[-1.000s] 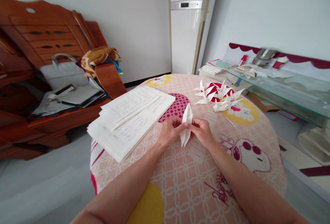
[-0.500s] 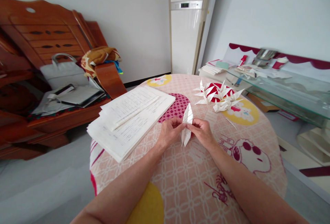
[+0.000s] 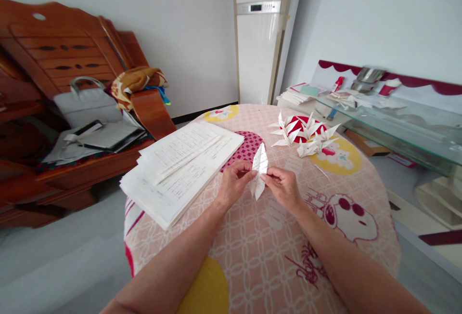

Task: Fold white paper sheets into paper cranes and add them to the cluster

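Observation:
Between my two hands a strip of writing paper, folded into a long pointed diamond [image 3: 259,162], stands upright just above the tablecloth. Thumb and fingers of my left hand [image 3: 234,183] pinch its left edge. On the other side, my right hand [image 3: 284,186] pinches the right edge at about the same height. Several folded white paper cranes [image 3: 311,133] rest together at the far right of the table. To the left of my hands lies a thick stack of handwritten sheets [image 3: 187,179], with a narrower bundle on top.
A patterned cloth covers the round table [image 3: 249,256]. A thin white strip [image 3: 322,173] lies near the cranes. At the left stands a wooden bench [image 3: 72,44] holding a grey bag [image 3: 84,99]. A glass shelf [image 3: 393,131] with clutter stands close on the right.
The folded paper has turned slightly, showing more of its face with the writing. Both hands still pinch its edges, now a little farther apart. The view has shifted slightly.

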`<state>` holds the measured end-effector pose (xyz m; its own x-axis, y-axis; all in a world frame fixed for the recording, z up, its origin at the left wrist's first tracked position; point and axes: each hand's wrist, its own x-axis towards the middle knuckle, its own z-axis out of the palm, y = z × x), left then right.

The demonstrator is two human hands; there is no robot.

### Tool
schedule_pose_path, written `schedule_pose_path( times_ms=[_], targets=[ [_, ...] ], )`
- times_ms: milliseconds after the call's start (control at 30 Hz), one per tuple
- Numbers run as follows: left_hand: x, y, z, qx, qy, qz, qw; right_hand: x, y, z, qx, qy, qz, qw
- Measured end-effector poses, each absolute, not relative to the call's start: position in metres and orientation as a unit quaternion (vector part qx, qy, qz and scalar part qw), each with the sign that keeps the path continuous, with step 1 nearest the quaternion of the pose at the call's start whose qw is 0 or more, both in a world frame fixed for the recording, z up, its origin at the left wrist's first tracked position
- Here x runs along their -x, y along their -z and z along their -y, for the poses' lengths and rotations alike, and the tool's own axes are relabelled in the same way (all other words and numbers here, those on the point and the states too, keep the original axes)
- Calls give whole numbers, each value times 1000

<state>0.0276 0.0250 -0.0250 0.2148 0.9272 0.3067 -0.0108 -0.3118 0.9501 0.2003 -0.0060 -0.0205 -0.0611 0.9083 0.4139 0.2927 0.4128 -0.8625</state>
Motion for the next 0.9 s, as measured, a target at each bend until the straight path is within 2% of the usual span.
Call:
schedule_pose_path(
  times_ms=[367, 533, 900],
  targets=[
    [-32, 19, -19, -564, -506, -308, 576, -198, 15, 13, 425, -430, 578, 548],
    [-34, 20, -16, -523, -496, -316, 617, -198, 15, 11, 432, -434, 572, 546],
    [-36, 19, -15, -475, -529, -317, 628, -196, 15, 10, 460, -435, 541, 553]
  ],
)
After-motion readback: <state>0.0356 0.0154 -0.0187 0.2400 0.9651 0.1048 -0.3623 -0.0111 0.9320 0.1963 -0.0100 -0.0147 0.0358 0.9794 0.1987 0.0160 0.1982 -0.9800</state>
